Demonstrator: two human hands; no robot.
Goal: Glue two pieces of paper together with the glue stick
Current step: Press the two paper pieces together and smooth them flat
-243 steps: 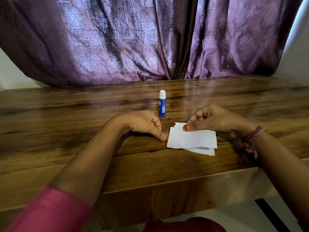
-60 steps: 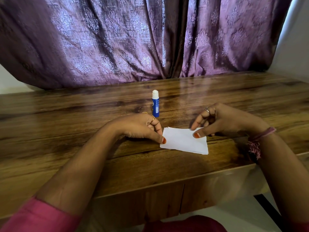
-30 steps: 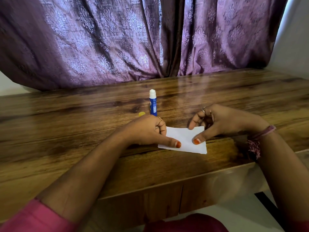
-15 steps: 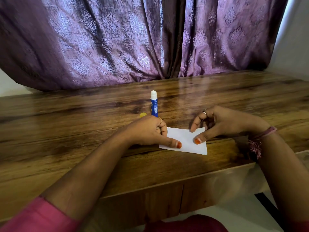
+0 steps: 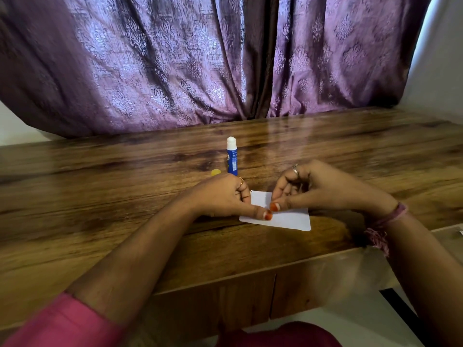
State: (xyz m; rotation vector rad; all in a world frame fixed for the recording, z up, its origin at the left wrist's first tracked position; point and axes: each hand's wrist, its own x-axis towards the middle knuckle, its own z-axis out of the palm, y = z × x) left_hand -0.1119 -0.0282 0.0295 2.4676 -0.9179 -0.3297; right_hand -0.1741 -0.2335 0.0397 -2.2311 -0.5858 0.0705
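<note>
Two white paper pieces (image 5: 288,218) lie stacked as one sheet on the wooden table (image 5: 100,196), near its front edge. My left hand (image 5: 223,199) has its fingers curled under and its straight thumb presses the paper's left part. My right hand (image 5: 323,189) has its fingers loosely bent, and its thumb tip presses the paper right beside the left thumb. The blue glue stick (image 5: 232,160) stands upright just behind my left hand, uncapped, with white glue showing on top. Its yellow cap (image 5: 216,172) lies to its left, partly hidden by my left hand.
A purple patterned curtain (image 5: 200,61) hangs along the table's back edge. A white wall (image 5: 441,71) stands at the right. The table's front edge (image 5: 275,271) runs below the paper, with drawer fronts under it.
The offset top sheet has been lined up over the lower one. Both thumbs have slid inward along the paper until they nearly touch. The glue stick has stayed in place.
</note>
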